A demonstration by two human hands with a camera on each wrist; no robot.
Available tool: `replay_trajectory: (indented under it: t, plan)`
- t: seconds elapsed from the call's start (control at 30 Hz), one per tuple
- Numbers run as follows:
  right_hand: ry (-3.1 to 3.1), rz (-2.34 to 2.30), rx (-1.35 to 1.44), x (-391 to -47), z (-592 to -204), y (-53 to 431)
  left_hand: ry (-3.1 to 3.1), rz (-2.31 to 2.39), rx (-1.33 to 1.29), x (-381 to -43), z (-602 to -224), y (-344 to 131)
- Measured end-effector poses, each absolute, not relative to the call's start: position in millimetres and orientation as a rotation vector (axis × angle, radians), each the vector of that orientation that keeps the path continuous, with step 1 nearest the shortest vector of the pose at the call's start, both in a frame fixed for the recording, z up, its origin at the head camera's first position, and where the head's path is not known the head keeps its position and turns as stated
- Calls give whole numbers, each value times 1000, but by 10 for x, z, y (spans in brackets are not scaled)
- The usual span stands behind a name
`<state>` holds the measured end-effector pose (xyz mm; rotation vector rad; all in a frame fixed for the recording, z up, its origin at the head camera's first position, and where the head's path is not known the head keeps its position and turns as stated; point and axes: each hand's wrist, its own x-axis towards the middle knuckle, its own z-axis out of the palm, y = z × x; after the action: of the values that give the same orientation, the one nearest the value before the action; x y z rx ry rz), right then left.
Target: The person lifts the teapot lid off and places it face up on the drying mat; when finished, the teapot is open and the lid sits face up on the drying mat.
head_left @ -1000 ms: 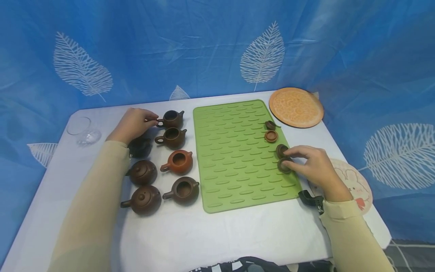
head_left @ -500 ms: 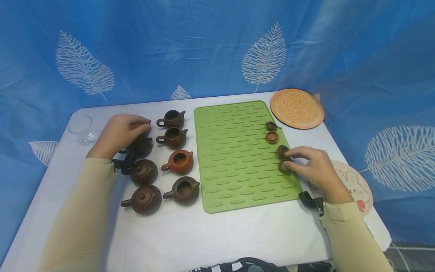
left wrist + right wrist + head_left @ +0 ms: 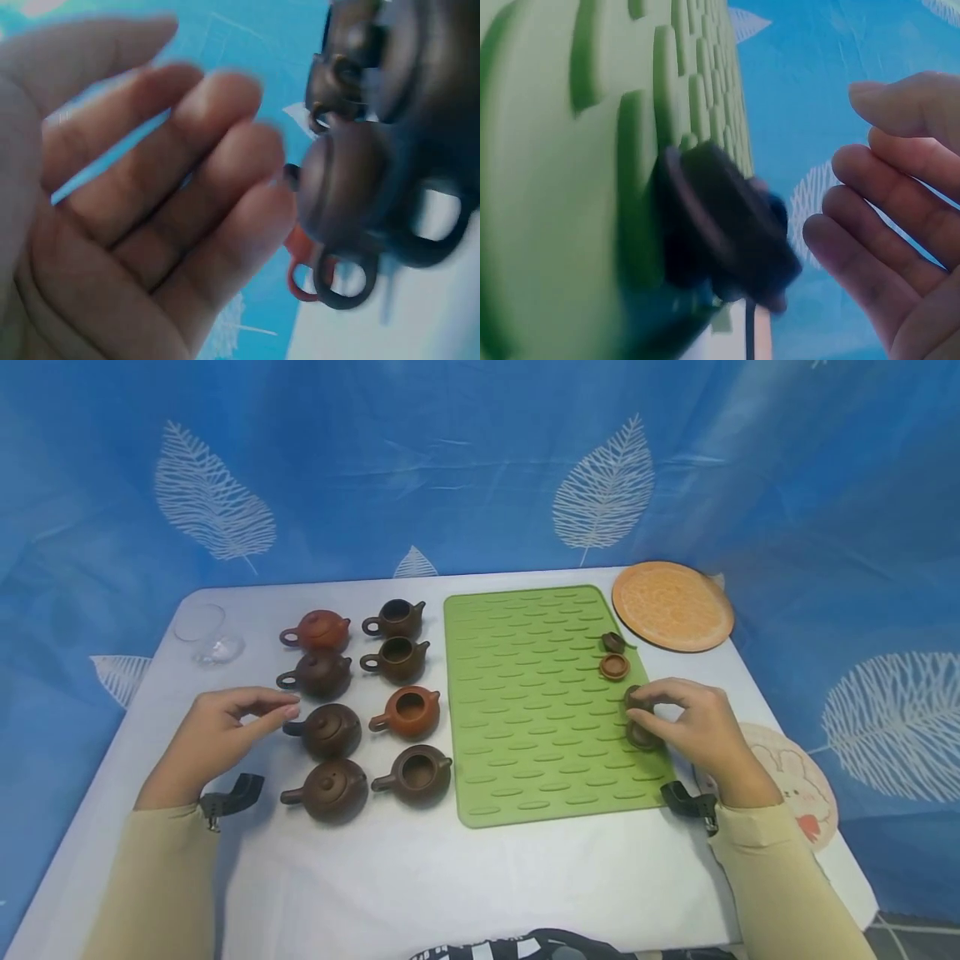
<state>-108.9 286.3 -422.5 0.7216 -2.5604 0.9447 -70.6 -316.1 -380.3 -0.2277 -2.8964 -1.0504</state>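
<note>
My left hand hovers left of a column of lidded teapots, fingers loosely bent and nothing in them. Closest to its fingertips is a dark brown lidded teapot; a reddish lidded teapot heads that column. Beside it runs a column of lidless teapots, among them a reddish one and a brown one. At the green mat's right edge, my right hand is beside two dark teapot lids. The right wrist view shows a gap between its loosely curved fingers and a dark lid.
The green ridged mat lies mid-table, with a reddish lid and a small dark lid farther back. An orange round mat and a rabbit-print mat lie right. Clear glassware stands back left.
My left hand has left the handle of the rearmost lidless teapot and moved left and toward me, uncovering the lidded teapots. My right hand stays by the lids. The head view has shifted slightly.
</note>
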Motion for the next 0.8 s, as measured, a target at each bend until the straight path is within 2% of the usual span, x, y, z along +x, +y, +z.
replay_trajectory:
  t: [0.37,0.63,0.8]
  plan:
    - [-2532,932,923,-1306,-4189,2422,-2885,-1268,-221,-284,-4094,-3215]
    - [-2451,1058,1272,-1481,-4127,1610,-2837,-1482,-354,-110,-4261,-3241]
    - [-2411,1085,1447,-1520,-4056,1130,-2801,-1500,-342,-56,-4324,-3258]
